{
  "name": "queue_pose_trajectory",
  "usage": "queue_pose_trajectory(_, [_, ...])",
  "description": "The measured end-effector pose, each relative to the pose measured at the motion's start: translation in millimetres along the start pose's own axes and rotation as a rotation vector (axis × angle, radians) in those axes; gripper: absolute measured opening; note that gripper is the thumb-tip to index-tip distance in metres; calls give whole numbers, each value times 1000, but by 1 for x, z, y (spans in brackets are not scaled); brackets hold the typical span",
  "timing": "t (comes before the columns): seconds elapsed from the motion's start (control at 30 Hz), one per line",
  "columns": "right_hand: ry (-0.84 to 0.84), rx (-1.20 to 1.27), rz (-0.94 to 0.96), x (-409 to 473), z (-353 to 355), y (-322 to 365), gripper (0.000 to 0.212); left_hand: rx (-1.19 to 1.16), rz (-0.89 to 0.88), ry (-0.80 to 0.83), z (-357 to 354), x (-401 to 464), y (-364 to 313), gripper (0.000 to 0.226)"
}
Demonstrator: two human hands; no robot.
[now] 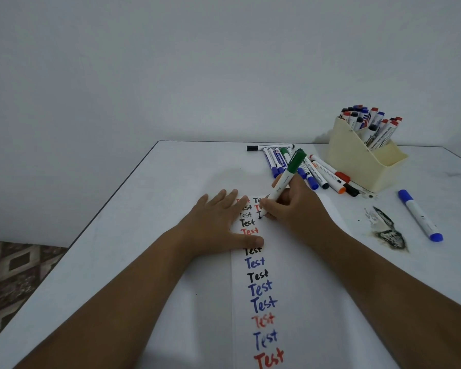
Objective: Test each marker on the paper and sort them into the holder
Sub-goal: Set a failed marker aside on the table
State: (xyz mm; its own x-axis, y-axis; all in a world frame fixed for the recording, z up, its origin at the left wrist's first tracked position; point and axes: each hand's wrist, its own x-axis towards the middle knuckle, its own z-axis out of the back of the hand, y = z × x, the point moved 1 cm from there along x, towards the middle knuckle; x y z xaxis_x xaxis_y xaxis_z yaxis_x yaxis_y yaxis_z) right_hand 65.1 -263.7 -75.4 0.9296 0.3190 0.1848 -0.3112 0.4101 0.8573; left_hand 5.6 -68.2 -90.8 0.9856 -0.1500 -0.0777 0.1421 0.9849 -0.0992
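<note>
White worktop (117, 262) fills the lower view under a bare pale wall, with patterned flooring past its left edge. Nearest the person, a strip of paper (298, 315) runs away from the near edge, carrying a column of the word "Test" in red, blue and black; it appears to be the running record of markers already tried.

Farther up the strip, the left hand (218, 222) lies flat with straight, spread fingers and thumb pressing the sheet, most likely to keep the paper from sliding under the writing. Just beside it, the right hand (290, 206) grips a green-capped marker (285, 179) in a writing hold, tip down at the paper where a second column has been started, with the cap apparently posted on the raised end so it stays with its pen.

To the right of the paper, a blue marker (421, 215) lies alone near a dark smudge (389, 233) on the worktop; whether it was set aside as a failure cannot be told.

Beyond the hands, a loose pile of markers (304, 166) lies within easy reach, seemingly the untested ones. Farthest, toward the far right corner, the cream holder (357, 161) stands with many markers upright in its back compartment, while its lower front compartment looks empty.
</note>
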Motion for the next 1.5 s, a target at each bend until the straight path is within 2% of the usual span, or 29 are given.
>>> queue_pose_trajectory(0.5, [-58,-35,2,0,3,-1,42,-13,0,7,2,-1,-1,116])
queue_pose_trajectory(0.67, [-21,-18,-6,-2,2,1,42,-18,1,11,2,-1,-1,116])
queue_pose_trajectory(0.87, [-104,-26,5,0,4,-2,35,-26,4,14,3,-2,-1,116])
queue_pose_trajectory(1.23, [-60,-71,6,0,3,-1,40,-19,-2,3,2,-1,-1,116])
queue_pose_trajectory(1.4, [-155,-70,8,1,4,-4,34,-28,2,8,2,-1,0,118])
queue_pose_trajectory(1.5, [-125,-80,11,0,4,-2,35,-32,-2,3,1,-1,1,119])
